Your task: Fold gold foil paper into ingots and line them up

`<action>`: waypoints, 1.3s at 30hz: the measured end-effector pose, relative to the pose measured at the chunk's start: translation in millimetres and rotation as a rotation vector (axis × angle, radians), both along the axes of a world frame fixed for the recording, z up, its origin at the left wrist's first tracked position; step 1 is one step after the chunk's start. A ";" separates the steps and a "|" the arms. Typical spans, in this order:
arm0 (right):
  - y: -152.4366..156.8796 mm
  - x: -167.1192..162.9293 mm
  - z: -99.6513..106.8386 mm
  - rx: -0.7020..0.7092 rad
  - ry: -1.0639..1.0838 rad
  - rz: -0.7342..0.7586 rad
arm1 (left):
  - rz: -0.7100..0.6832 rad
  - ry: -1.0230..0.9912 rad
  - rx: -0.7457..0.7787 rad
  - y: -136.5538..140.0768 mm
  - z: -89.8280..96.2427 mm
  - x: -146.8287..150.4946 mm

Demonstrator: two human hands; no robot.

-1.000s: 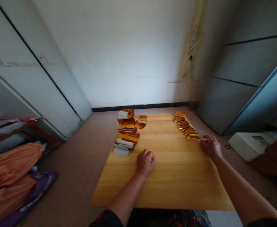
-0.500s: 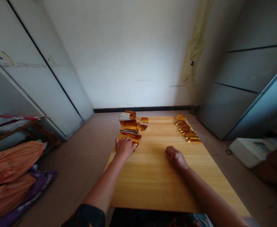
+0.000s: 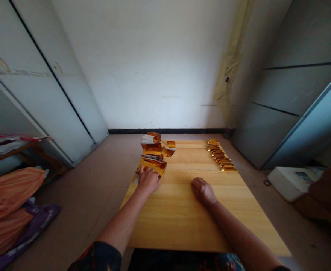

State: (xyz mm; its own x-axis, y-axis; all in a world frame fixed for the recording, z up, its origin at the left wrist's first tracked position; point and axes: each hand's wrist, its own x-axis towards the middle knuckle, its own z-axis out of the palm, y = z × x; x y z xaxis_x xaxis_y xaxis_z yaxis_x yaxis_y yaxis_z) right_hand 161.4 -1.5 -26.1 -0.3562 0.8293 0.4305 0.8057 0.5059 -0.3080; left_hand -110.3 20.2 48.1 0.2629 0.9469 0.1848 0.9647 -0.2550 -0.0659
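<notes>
Gold, white-backed paper sheets (image 3: 157, 170) lie bundled along the left of the yellowish wooden table (image 3: 188, 229), seemingly yet unfolded; folded gold paper pieces (image 3: 219, 155) rowed at right look done; your half-curled left hand (image 3: 149, 182) touches the nearest sheets, grip unclear; your right hand (image 3: 204, 191) is loosely fisted, contents hidden.

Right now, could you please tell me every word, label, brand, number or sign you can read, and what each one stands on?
No text can be read.
Purple item on the floor: pale markings, too blurred to read.
White box: a dark patch, perhaps a label, too small and blurred to read.
Gold papers: no lettering can be made out.
</notes>
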 end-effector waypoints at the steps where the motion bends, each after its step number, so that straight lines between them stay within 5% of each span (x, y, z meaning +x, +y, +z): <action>1: 0.1 -0.2 -0.1 0.004 -0.006 -0.005 | -0.006 0.009 0.007 0.1 -1.4 1.9; 14: 1.9 -2.1 -3.3 0.025 -0.008 -0.032 | -0.017 -0.001 0.047 -3.9 -17.0 5.4; 27: 2.2 -1.9 -4.9 0.016 0.014 -0.029 | 0.055 -0.042 0.090 -0.7 -3.6 5.4; 39: 3.8 -2.4 -8.4 0.020 0.025 -0.047 | 0.122 -0.382 0.155 4.9 7.7 11.1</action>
